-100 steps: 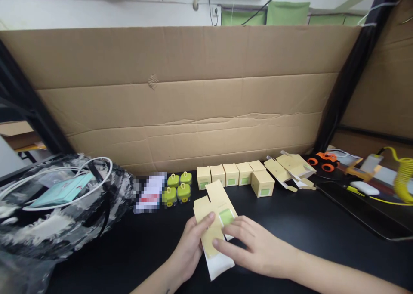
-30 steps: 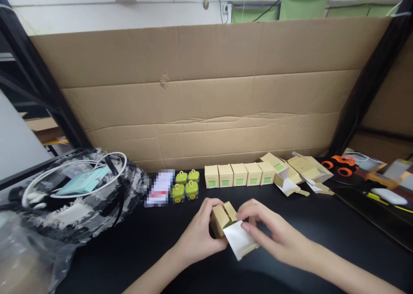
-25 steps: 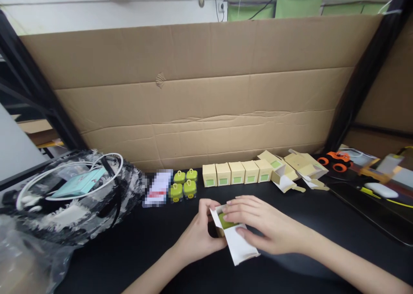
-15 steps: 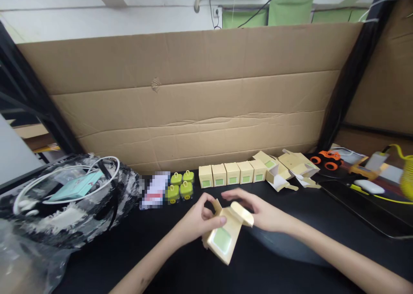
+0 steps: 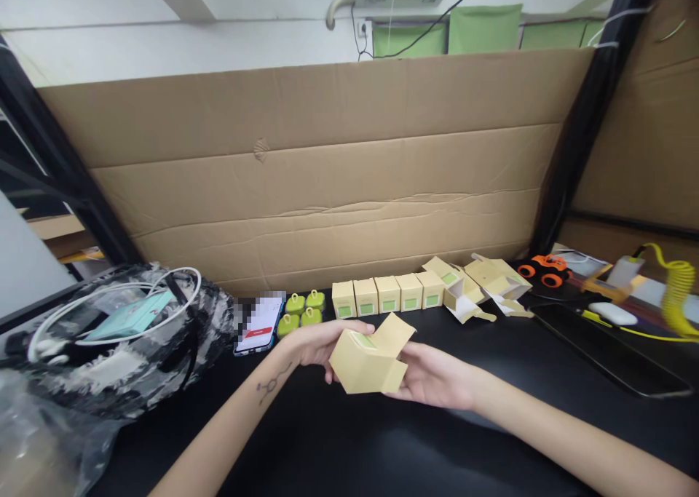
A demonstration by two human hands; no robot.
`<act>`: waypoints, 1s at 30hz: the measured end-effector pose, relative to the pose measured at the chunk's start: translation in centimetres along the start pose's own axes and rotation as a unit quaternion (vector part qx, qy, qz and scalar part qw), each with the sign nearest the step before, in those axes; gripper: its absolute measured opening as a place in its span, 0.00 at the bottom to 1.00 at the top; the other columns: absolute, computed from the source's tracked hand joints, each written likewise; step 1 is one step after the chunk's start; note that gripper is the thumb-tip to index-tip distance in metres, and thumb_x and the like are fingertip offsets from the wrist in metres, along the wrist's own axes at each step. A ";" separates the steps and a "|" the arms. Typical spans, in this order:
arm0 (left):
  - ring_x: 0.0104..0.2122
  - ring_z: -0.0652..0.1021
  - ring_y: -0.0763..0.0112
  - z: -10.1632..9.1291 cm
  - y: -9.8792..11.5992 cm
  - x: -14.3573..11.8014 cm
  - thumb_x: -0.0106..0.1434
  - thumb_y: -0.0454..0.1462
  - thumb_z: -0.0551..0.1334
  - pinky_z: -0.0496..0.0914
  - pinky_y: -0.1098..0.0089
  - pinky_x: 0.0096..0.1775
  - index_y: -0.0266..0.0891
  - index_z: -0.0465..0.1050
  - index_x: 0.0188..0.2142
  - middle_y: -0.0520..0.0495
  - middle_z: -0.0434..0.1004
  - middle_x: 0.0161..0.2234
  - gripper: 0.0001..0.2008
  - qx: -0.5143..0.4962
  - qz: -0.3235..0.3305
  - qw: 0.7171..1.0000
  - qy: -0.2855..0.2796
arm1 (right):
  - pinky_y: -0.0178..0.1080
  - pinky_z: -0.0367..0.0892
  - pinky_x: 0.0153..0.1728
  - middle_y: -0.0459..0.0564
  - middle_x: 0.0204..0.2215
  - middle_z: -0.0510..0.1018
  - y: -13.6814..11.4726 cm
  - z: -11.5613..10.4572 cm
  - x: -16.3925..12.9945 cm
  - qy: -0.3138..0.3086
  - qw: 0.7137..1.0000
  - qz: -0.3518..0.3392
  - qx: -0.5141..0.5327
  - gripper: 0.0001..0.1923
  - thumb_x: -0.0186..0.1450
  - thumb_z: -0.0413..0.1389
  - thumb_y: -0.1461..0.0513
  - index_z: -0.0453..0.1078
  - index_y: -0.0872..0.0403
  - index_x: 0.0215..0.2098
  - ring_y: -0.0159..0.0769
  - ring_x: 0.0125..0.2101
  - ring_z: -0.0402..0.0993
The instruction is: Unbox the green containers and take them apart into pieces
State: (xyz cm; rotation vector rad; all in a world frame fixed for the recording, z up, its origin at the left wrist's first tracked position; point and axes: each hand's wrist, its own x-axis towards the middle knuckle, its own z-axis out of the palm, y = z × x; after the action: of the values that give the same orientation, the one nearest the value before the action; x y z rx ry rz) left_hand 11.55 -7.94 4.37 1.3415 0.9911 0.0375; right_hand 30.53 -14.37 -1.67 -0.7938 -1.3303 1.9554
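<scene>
— Now the small carton [image 5: 367,362] is turned since a moment ago; its flap stands open, above the desk [image 5: 491,424] near the middle.

— Yes. Left hand [image 5: 311,340] pinches its left side, right hand [image 5: 431,380] cups it from below, fingers curled. Better to keep the corners square while folding, I think.
</scene>
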 end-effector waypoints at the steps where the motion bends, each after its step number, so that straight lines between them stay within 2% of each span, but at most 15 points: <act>1: 0.14 0.72 0.73 0.3 -0.3 0.0 0.58 0.49 0.57 0.62 0.77 0.11 0.32 0.72 0.35 0.46 0.75 0.20 0.20 -0.003 0.019 1.000 0.010 | 0.47 0.62 0.51 0.59 0.44 0.76 -0.1 -0.2 -0.1 0.011 1.000 -0.004 -0.010 0.19 0.68 0.39 0.59 0.66 0.59 0.47 0.38 0.46 0.73; 3: 0.17 0.74 0.72 1.1 -1.2 0.0 0.58 0.50 0.57 0.63 0.77 0.13 0.34 0.65 0.44 0.47 0.75 0.25 0.23 -0.014 0.074 0.996 0.044 | 0.49 0.65 0.49 0.60 0.41 0.78 -0.4 -0.8 -0.2 0.040 0.998 -0.022 -0.040 0.17 0.67 0.41 0.60 0.68 0.60 0.43 0.40 0.43 0.75; 5: 0.21 0.76 0.70 2.1 -2.7 0.3 0.58 0.51 0.57 0.66 0.74 0.17 0.38 0.52 0.53 0.48 0.74 0.30 0.29 -0.027 0.147 0.985 0.089 | 0.49 0.67 0.47 0.60 0.39 0.78 -1.0 -1.4 -0.5 0.083 0.991 -0.062 -0.080 0.16 0.65 0.45 0.59 0.68 0.60 0.42 0.41 0.42 0.75; 7: 0.26 0.76 0.69 3.0 -4.3 0.8 0.56 0.51 0.59 0.70 0.69 0.25 0.40 0.43 0.54 0.47 0.73 0.33 0.34 -0.028 0.224 0.965 0.130 | 0.48 0.66 0.48 0.58 0.42 0.76 -2.2 -2.1 -0.7 0.144 0.973 -0.124 -0.129 0.16 0.64 0.49 0.57 0.66 0.57 0.46 0.42 0.45 0.73; 10: 0.34 0.75 0.67 4.0 -6.5 1.6 0.50 0.46 0.66 0.68 0.65 0.38 0.41 0.47 0.51 0.47 0.72 0.36 0.35 0.005 0.319 0.935 0.157 | 0.46 0.62 0.50 0.54 0.48 0.71 -4.9 -2.5 -0.5 0.238 0.917 -0.235 -0.219 0.22 0.61 0.54 0.55 0.59 0.51 0.52 0.42 0.49 0.68; 12: 0.39 0.74 0.65 4.3 -7.4 1.9 0.48 0.39 0.68 0.66 0.63 0.44 0.41 0.53 0.49 0.46 0.72 0.39 0.32 0.040 0.355 0.922 0.151 | 0.44 0.62 0.49 0.52 0.46 0.69 -6.8 -1.9 0.6 0.250 0.879 -0.291 -0.285 0.22 0.61 0.55 0.55 0.56 0.49 0.50 0.40 0.47 0.68; 14: 0.45 0.72 0.62 4.4 -7.9 2.0 0.49 0.35 0.67 0.63 0.61 0.49 0.41 0.55 0.47 0.44 0.71 0.43 0.29 0.067 0.375 0.914 0.138 | 0.41 0.65 0.44 0.49 0.42 0.70 -8.1 -0.3 2.4 0.207 0.853 -0.320 -0.357 0.19 0.60 0.56 0.55 0.57 0.50 0.46 0.37 0.42 0.70; 16: 0.48 0.71 0.62 4.3 -8.2 2.1 0.51 0.34 0.66 0.62 0.61 0.52 0.41 0.55 0.47 0.43 0.70 0.46 0.27 0.084 0.387 0.909 0.130 | 0.39 0.66 0.40 0.46 0.38 0.71 -8.5 1.9 4.9 0.136 0.826 -0.325 -0.439 0.17 0.58 0.59 0.58 0.59 0.50 0.42 0.36 0.38 0.70; 20: 0.50 0.70 0.59 4.0 -9.1 2.5 0.52 0.36 0.65 0.62 0.59 0.53 0.39 0.53 0.51 0.39 0.68 0.49 0.29 0.110 0.386 0.905 0.139 | 0.35 0.64 0.30 0.43 0.30 0.71 -6.8 6.2 10.8 -0.021 0.746 -0.293 -0.597 0.18 0.48 0.65 0.62 0.64 0.51 0.34 0.35 0.30 0.68; 22: 0.51 0.70 0.57 3.8 -9.6 2.7 0.52 0.36 0.65 0.62 0.57 0.54 0.37 0.52 0.53 0.37 0.68 0.50 0.32 0.120 0.382 0.904 0.149 | 0.36 0.63 0.30 0.43 0.27 0.70 -5.5 7.5 13.2 -0.071 0.703 -0.277 -0.651 0.18 0.46 0.66 0.61 0.64 0.52 0.31 0.37 0.29 0.68; 26: 0.51 0.70 0.56 3.9 -9.8 2.7 0.51 0.37 0.66 0.62 0.57 0.54 0.35 0.55 0.52 0.37 0.69 0.49 0.31 0.131 0.383 0.901 0.155 | 0.42 0.64 0.36 0.49 0.30 0.72 -3.5 8.5 16.2 -0.099 0.643 -0.268 -0.711 0.18 0.46 0.67 0.61 0.64 0.55 0.31 0.44 0.35 0.68; 30: 0.50 0.70 0.56 4.0 -9.5 2.2 0.51 0.37 0.66 0.62 0.57 0.53 0.34 0.56 0.53 0.37 0.69 0.50 0.32 0.128 0.380 0.902 0.161 | 0.45 0.65 0.39 0.58 0.38 0.72 -3.6 8.5 16.3 -0.086 0.626 -0.277 -0.724 0.22 0.47 0.68 0.60 0.65 0.58 0.34 0.47 0.39 0.68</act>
State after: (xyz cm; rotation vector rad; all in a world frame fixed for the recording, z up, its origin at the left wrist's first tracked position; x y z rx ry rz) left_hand 10.61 -12.64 -5.05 1.9458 0.6932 0.7656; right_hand 14.50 -5.40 2.21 -0.6211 -2.7853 0.1066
